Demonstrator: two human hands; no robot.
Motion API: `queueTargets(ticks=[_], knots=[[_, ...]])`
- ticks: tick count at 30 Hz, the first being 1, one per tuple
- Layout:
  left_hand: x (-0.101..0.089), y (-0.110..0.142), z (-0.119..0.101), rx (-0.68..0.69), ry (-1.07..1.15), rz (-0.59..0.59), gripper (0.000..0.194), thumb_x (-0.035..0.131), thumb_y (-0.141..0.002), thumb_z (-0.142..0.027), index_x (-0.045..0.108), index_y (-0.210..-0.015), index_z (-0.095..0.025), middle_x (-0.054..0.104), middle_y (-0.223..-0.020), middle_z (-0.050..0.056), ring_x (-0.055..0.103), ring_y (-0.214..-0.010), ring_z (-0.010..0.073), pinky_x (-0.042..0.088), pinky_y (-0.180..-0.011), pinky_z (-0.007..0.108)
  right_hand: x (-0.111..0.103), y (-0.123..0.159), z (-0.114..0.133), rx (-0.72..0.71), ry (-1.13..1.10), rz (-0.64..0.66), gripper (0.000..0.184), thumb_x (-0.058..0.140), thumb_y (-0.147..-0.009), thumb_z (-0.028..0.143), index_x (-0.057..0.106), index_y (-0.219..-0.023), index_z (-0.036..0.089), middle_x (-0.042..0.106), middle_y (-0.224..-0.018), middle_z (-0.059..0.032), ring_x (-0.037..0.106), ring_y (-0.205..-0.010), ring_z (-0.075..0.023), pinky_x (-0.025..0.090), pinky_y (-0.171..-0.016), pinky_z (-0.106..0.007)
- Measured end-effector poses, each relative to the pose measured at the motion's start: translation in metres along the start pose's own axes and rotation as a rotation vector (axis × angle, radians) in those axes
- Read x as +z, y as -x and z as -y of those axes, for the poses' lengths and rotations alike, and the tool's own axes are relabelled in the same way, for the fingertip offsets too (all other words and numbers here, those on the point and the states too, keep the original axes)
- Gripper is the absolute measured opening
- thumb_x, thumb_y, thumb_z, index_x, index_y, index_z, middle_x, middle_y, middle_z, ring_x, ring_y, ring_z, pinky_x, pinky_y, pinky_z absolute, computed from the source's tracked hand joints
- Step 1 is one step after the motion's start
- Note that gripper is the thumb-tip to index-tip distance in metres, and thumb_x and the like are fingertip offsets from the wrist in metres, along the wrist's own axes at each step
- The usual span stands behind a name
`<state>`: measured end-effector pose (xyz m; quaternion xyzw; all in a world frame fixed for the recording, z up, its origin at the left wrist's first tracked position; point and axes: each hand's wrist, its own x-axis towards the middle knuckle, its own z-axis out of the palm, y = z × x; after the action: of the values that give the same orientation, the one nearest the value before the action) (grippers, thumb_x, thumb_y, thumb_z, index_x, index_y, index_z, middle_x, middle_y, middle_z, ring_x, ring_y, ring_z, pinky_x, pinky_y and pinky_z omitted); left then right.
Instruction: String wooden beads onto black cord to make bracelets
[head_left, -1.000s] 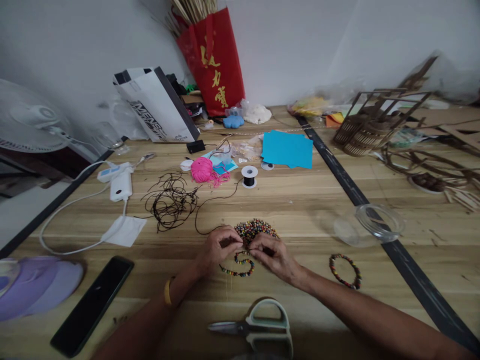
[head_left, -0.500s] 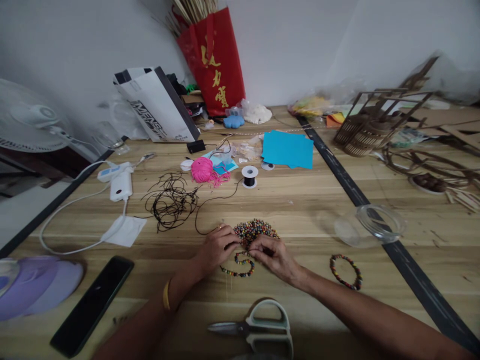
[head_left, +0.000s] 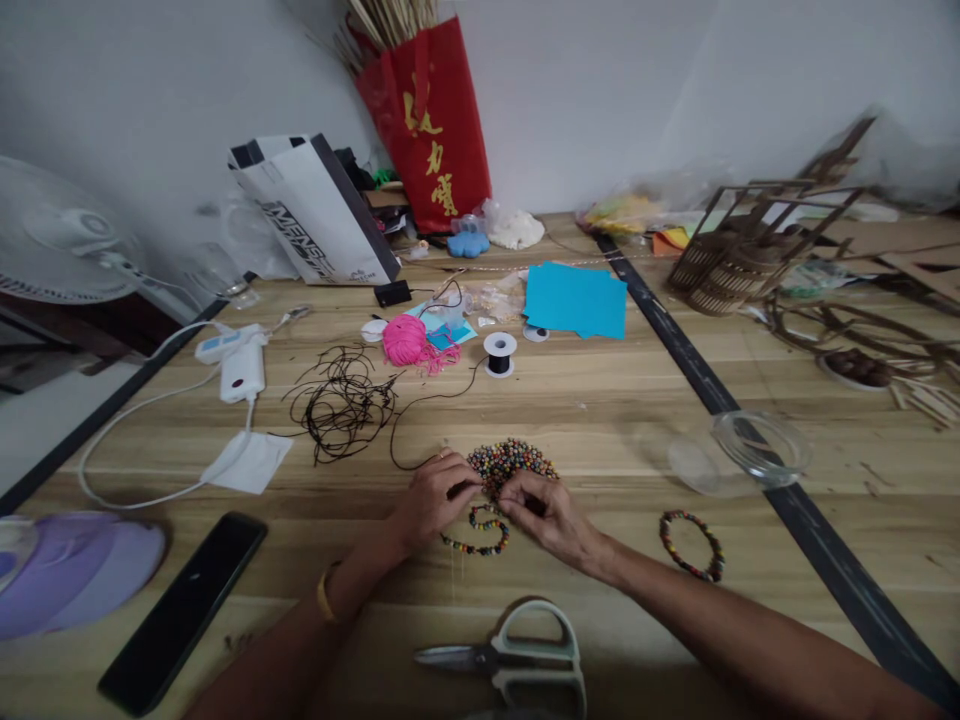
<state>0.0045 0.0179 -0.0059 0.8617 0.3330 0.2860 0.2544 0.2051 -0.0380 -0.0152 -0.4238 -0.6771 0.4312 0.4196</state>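
- Left hand (head_left: 441,500) pinched at the fingertips, right by the beads (head_left: 514,458)
- Right hand (head_left: 553,518) pinched opposite; the grip's too small to tell
- Strand (head_left: 482,549) curls just below them

Multicoloured round beads (head_left: 514,460), smooth-lkg, lie my side of the white plastic spool (head_left: 500,342) wound w/ matt black cord (head_left: 499,363), on my smooth wood-grain tabletop (head_left: 600,420). L. of spool: matt pink yarn ball (head_left: 405,340). Behind spool, to R.: matt turquoise paper sheets (head_left: 576,300). Nearer me than spool: pale-handled scissors (head_left: 495,657), metal blades, plastic-lkg grips; also well L. of spool, glossy black rectangular phone (head_left: 184,610).
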Motion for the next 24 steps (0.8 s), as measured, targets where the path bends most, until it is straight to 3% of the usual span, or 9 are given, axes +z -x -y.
queueTargets(ticks=[6, 9, 16, 24], knots=[[-0.0032, 0.0011, -0.0021, -0.285, 0.399, 0.007, 0.012, 0.068, -0.077, -0.025, 0.069, -0.077, -0.013, 0.069, -0.074, 0.007, 0.063, -0.069, 0.015, 0.048, -0.065, 0.024, -0.0001, -0.0001, 0.0, 0.008, -0.004, -0.015, 0.023, 0.052, -0.091, 0.034, 0.055, -0.076, 0.017, 0.052, -0.065, 0.0007, 0.046, -0.061, -0.0117, 0.038, -0.056, -0.023], [-0.0031, 0.0013, -0.0044, -0.358, 0.541, 0.045, 0.016, 0.071, -0.074, -0.028, 0.069, -0.077, -0.012, 0.07, -0.074, 0.007, 0.064, -0.068, 0.0141, 0.049, -0.065, 0.023, 0.0, -0.0002, -0.0005, 0.016, -0.001, -0.017, 0.023, 0.052, -0.091, 0.034, 0.056, -0.076, 0.017, 0.051, -0.065, 0.0008, 0.046, -0.06, -0.0116, 0.038, -0.056, -0.023], [-0.0006, 0.0016, -0.0073, -0.388, 0.582, 0.136, 0.018, 0.07, -0.073, -0.026, 0.071, -0.081, -0.011, 0.07, -0.073, 0.008, 0.063, -0.063, 0.0134, 0.048, -0.059, 0.021, 0.0002, 0.0, -0.0005, 0.014, -0.006, -0.014, 0.021, 0.052, -0.09, 0.032, 0.057, -0.077, 0.017, 0.051, -0.066, 0.0004, 0.046, -0.061, -0.0119, 0.037, -0.056, -0.023], [0.0019, 0.0026, -0.0071, -0.356, 0.59, 0.118, 0.015, 0.071, -0.073, -0.026, 0.072, -0.078, -0.012, 0.071, -0.072, 0.008, 0.064, -0.065, 0.0143, 0.049, -0.061, 0.022, -0.001, 0.0002, 0.0008, 0.013, 0.016, -0.001, 0.021, 0.053, -0.09, 0.031, 0.057, -0.076, 0.016, 0.052, -0.065, 0.0007, 0.047, -0.061, -0.0114, 0.038, -0.056, -0.022]])
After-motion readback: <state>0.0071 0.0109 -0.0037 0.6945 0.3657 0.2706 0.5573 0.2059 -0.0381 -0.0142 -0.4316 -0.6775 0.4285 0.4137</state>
